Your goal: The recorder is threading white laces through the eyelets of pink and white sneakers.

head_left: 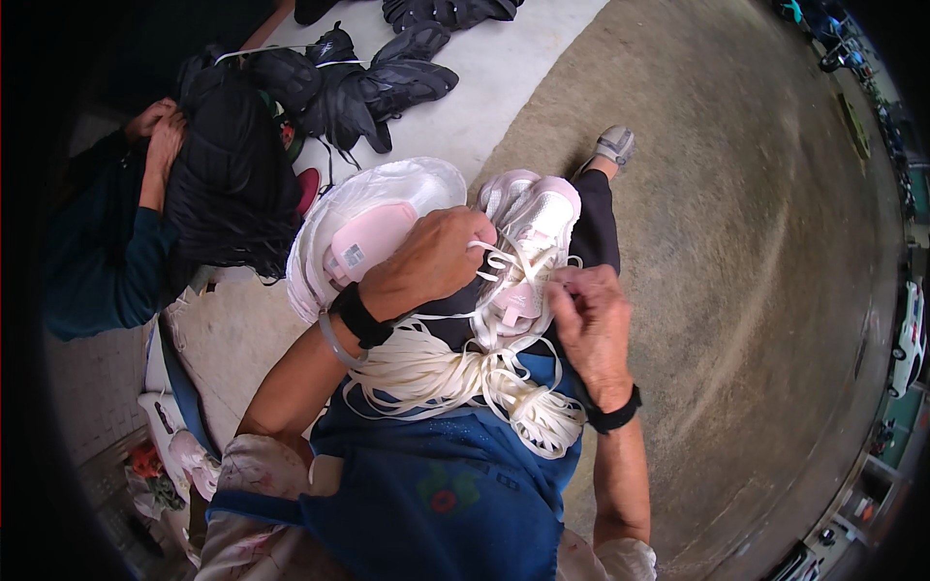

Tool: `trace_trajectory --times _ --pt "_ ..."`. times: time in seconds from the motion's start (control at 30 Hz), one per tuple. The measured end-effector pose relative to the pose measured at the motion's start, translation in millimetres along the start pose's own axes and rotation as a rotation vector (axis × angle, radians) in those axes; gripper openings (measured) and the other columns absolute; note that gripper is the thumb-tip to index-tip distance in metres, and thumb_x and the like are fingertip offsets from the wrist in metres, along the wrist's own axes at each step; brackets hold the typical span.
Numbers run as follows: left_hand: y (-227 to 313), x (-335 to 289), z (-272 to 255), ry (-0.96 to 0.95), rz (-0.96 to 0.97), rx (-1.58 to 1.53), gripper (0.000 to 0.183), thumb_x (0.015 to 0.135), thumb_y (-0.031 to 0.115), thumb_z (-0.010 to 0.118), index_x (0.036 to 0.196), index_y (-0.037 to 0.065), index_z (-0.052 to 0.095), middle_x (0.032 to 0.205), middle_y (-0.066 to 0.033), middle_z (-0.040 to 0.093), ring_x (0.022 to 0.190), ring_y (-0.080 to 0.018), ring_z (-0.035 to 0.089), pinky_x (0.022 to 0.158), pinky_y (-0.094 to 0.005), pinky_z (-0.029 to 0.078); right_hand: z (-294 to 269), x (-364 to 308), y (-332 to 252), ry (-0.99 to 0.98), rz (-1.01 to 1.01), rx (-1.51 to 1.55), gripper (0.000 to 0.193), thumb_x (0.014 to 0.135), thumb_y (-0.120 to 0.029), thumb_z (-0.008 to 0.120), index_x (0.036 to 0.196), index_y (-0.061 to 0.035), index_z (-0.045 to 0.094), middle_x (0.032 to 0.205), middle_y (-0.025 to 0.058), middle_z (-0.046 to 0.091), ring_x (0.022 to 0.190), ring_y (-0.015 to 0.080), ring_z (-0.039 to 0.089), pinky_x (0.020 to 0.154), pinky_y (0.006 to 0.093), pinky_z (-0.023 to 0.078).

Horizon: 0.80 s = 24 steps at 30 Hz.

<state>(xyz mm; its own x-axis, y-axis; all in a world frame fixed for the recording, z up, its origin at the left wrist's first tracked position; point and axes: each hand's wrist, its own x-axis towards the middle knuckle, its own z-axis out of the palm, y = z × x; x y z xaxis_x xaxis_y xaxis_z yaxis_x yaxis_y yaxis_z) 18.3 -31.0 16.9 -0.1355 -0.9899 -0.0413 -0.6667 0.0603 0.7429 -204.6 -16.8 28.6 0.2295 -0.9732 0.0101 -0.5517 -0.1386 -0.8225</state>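
Blue apron (455, 484) cloth lies closest, with a bundle of white laces (455, 373) heaped on the lap above it. Just beyond, the pink and white shoe (531, 242) sits between both hands, its long axis running away from the body, toe pointing outward. Left hand (436, 259) closes over the shoe's near side; right hand (591, 315) pinches a lace beside it. Farther left, black shoes (363, 82) lie on the floor.

The left hand (436, 259) hides the pink shoe's (528, 247) middle, and its fingers seem buried in laces (455, 373)
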Motion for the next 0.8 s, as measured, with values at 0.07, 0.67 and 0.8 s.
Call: trace_trajectory --times 0.07,0.67,0.8 --pt "7.2 0.0 -4.3 -0.042 -0.008 -0.015 0.011 0.079 0.006 0.060 0.087 -0.002 0.063 0.080 -0.0151 0.064 0.073 -0.0285 0.063 0.067 -0.0349 0.049 11.6 -0.8 -3.6 -0.019 -0.021 -0.089 0.014 0.081 -0.007 0.067 0.094 0.0000 0.066 0.079 0.0099 0.058 0.062 0.0196 0.056 0.057 0.0307 0.047" --pt "1.9 -1.5 14.3 -0.130 0.130 0.045 0.012 0.077 0.005 0.063 0.089 0.004 0.061 0.089 -0.0151 0.057 0.085 -0.0358 0.057 0.073 -0.0426 0.047 34.6 7.0 -1.8 0.034 -0.011 -0.240 0.019 0.080 -0.018 0.071 0.091 -0.0037 0.066 0.076 0.0124 0.058 0.063 0.0308 0.061 0.057 0.0386 0.049" --pt "-2.1 -0.2 17.5 -0.143 0.082 0.016 0.009 0.077 0.004 0.062 0.086 0.003 0.060 0.088 -0.0156 0.057 0.084 -0.0364 0.057 0.072 -0.0427 0.047 38.5 8.9 5.4 0.066 -0.034 -0.114 0.013 0.081 -0.011 0.066 0.089 -0.0013 0.064 0.076 0.0132 0.058 0.061 0.0295 0.060 0.056 0.0382 0.048"
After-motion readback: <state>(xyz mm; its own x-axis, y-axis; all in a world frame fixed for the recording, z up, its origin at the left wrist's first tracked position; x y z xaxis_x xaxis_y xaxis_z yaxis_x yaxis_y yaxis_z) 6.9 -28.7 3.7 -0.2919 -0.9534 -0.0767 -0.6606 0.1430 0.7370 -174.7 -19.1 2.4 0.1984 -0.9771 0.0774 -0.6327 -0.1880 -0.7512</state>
